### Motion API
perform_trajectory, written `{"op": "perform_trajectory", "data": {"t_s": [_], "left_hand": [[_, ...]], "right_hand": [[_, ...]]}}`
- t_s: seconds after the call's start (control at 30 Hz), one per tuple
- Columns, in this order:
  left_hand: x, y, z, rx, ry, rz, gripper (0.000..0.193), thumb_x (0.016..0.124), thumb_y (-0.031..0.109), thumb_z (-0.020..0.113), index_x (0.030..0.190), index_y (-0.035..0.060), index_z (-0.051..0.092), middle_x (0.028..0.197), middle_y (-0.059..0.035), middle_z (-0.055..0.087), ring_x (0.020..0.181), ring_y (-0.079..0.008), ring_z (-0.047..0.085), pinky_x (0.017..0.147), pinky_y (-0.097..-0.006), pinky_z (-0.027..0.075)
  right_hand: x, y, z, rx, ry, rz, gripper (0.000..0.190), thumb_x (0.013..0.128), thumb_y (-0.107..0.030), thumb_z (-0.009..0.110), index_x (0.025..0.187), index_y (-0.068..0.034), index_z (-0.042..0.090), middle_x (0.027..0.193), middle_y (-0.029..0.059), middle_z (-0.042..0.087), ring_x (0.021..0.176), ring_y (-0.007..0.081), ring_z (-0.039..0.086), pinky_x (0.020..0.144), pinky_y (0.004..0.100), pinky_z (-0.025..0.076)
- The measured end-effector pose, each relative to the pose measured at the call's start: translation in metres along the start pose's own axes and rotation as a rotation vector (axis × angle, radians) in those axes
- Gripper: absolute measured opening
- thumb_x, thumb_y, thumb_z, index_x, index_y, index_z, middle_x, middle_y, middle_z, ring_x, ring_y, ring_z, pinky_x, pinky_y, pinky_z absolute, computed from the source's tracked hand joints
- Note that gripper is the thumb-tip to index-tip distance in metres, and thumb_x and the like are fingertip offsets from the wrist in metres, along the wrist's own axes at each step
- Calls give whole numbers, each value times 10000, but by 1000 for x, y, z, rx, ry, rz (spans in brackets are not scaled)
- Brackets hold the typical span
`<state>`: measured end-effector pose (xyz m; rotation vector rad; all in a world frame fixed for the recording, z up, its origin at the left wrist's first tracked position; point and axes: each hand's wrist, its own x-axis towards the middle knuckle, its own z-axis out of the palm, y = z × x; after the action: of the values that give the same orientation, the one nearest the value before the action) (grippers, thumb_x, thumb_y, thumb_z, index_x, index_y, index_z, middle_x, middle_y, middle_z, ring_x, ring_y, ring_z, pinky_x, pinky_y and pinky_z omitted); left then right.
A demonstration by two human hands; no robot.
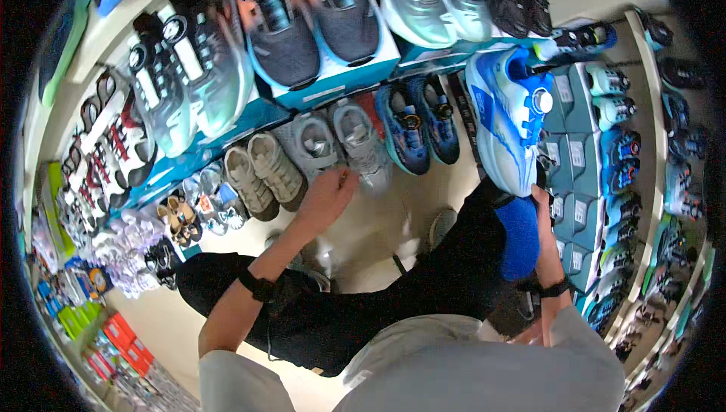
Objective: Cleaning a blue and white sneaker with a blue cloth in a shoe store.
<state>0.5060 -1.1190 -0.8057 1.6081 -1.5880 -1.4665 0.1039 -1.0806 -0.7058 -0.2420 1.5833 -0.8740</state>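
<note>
A blue-and-white sneaker with a round dial (507, 123) is upright at the right, its toe pointing towards me. My right hand (541, 199) grips it near the toe; most of the fingers are hidden. A bright blue piece (519, 239) lies just below the toe, beside my black-clad knee; its kind is unclear. My left hand (334, 196) reaches forward with bent fingers at the near ends of a pair of grey shoes (363, 142). The fingertips are blurred, so I cannot tell whether they hold a shoe. Beige shoes (275, 171) stand to its left.
Dark blue sneakers (402, 134) stand right of the grey pair. Above is a shelf edge (340, 86) bearing large sneakers (283, 43). Stacked grey-green shoeboxes (578, 157) and shelves of shoes (618, 157) line the right. White shoes (127, 247) and red boxes (127, 344) are at the left.
</note>
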Motion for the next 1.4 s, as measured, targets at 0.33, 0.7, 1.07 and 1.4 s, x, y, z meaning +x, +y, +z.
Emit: {"op": "perform_trajectory", "data": {"t_s": [0.33, 0.7, 1.07, 1.4], "left_hand": [[-8, 23, -7, 76, 20, 55, 376, 995, 351, 536, 983, -13, 630, 794, -221, 638, 701, -340, 611, 693, -440, 492], [-40, 61, 13, 168, 47, 302, 340, 990, 319, 559, 927, -10, 617, 685, -145, 600, 614, -248, 581, 589, -404, 443], [-72, 84, 20, 132, 25, 542, 326, 970, 325, 583, 973, 5, 646, 636, -172, 609, 550, -299, 585, 550, -430, 431], [-121, 144, 16, 137, 11, 603, 277, 989, 264, 592, 971, -9, 628, 686, -128, 611, 597, -207, 553, 574, -374, 426]], "right_hand": [[12, 17, -14, -127, -115, -85, 496, 899, -533, 615, 1052, -63, 633, 780, 8, 620, 641, 130, 596, 593, 275, 488], [-94, -20, 3, -64, -190, -162, 520, 897, -485, 596, 1106, -13, 662, 877, 78, 693, 696, 176, 651, 632, 299, 536], [-186, -195, 34, -77, -438, -578, 462, 921, -494, 596, 1047, -54, 662, 794, 43, 681, 624, 143, 632, 546, 268, 519], [-84, -263, 92, -210, -418, -664, 574, 869, -588, 630, 1118, -71, 634, 858, 42, 666, 677, 160, 639, 607, 277, 528]]}}
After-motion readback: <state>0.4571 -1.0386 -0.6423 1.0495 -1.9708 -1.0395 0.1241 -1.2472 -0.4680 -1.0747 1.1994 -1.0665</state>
